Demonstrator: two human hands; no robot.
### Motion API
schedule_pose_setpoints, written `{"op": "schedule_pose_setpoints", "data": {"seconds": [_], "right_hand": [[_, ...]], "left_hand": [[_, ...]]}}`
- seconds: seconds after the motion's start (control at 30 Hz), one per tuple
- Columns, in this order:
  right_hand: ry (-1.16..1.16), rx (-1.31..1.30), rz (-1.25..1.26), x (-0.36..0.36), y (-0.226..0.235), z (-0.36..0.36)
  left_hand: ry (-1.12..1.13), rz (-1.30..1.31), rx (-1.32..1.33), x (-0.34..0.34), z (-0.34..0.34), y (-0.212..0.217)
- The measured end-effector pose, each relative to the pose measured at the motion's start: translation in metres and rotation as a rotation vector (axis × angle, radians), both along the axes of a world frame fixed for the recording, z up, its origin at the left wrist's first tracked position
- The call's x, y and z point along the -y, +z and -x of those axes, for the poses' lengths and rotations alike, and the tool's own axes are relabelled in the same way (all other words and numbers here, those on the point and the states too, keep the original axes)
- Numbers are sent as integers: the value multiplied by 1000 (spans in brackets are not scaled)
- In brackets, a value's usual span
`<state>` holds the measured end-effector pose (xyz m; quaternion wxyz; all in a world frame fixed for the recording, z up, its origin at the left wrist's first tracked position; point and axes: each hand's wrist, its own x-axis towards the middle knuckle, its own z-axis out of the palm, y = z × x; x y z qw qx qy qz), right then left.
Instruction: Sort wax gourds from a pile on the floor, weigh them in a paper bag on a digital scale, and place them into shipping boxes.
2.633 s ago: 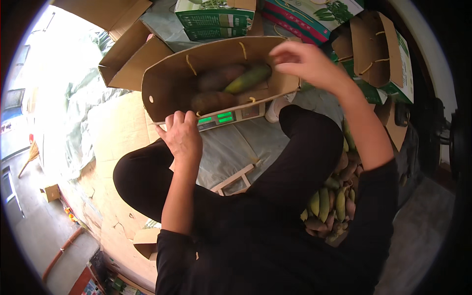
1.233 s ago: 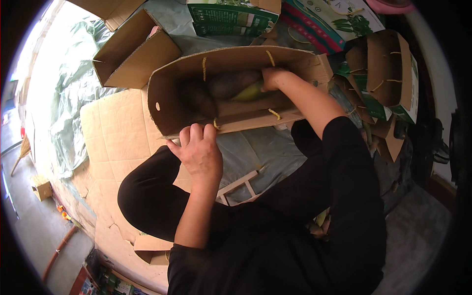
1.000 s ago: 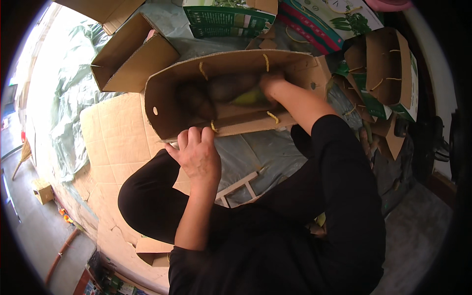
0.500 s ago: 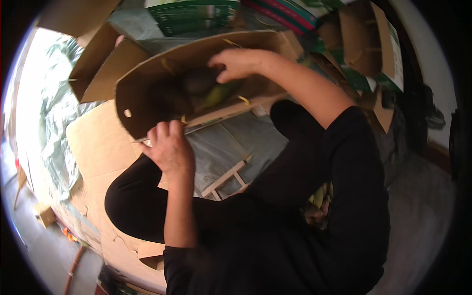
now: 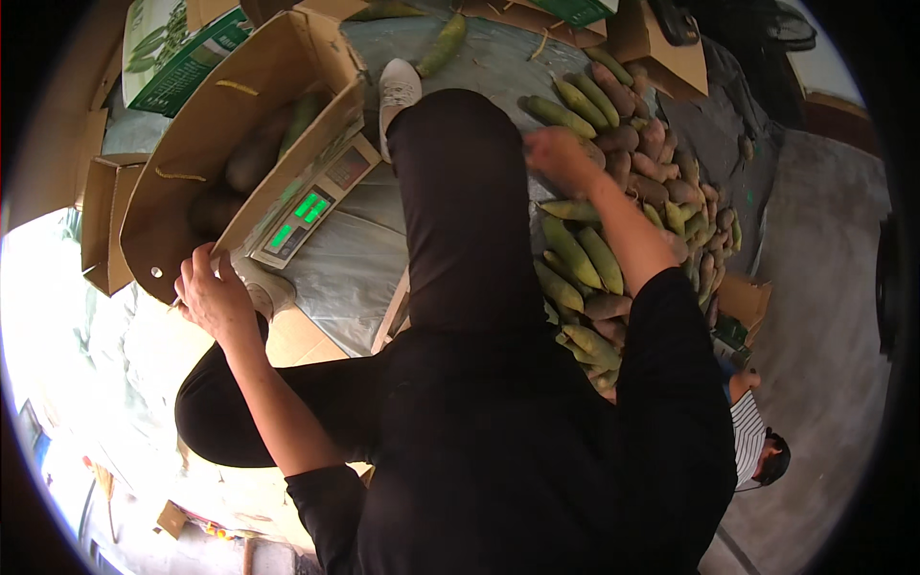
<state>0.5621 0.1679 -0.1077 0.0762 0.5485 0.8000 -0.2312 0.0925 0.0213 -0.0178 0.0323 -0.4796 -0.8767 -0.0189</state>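
Note:
My left hand point(image 5: 213, 292) curls its fingers over the near left corner of a long open cardboard box point(image 5: 216, 125). Inside the box lie several dark root vegetables point(image 5: 251, 163) and a long green one, partly in shadow. The box stands on a weighing scale point(image 5: 331, 182) with lit green displays. To my right, my right hand point(image 5: 563, 158) is over the left side of a pile of long green radish-like vegetables point(image 5: 580, 254) and reddish-brown roots point(image 5: 652, 172). Motion smears its fingers, so I cannot tell whether they hold anything.
A green and white carton point(image 5: 182, 72) stands beyond the box. One green vegetable point(image 5: 444, 46) lies beside my white shoe point(image 5: 398, 91). An open carton point(image 5: 656, 48) is behind the pile. Another person point(image 5: 749, 436) is at the lower right. Plastic sheeting point(image 5: 355, 264) covers the floor.
My right hand has left the inside of the box and moved right to the vegetable pile. The view has turned rightward, bringing the pile and scale displays into sight. My left hand stays on the box.

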Motion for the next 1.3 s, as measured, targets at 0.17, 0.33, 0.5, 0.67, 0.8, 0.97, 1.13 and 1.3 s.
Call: {"op": "schedule_pose_setpoints", "data": {"seconds": [0.17,0.33,0.5,0.67,0.8,0.97,1.13,1.3], "right_hand": [[-56,227,260,124,-103,-118],[-225,380,576,221,-115,-129],[-464,560,659,270,-100,-100],[-499,715,638,275,-106,-83],[-670,625,795,258,-93,-69],[-622,409,824,248,-109,-83],[-539,-41,355,176,-65,-62],[-272,-435,-78,53,24,-21]], "left_hand": [[-54,2,73,3,8,-2],[-45,14,48,11,13,-1],[-111,14,80,8,11,-2],[-133,2,144,10,12,11],[-124,-18,161,10,18,12],[-97,-21,173,7,17,11],[-66,-5,127,12,15,10],[-89,-28,104,7,8,11]]}}
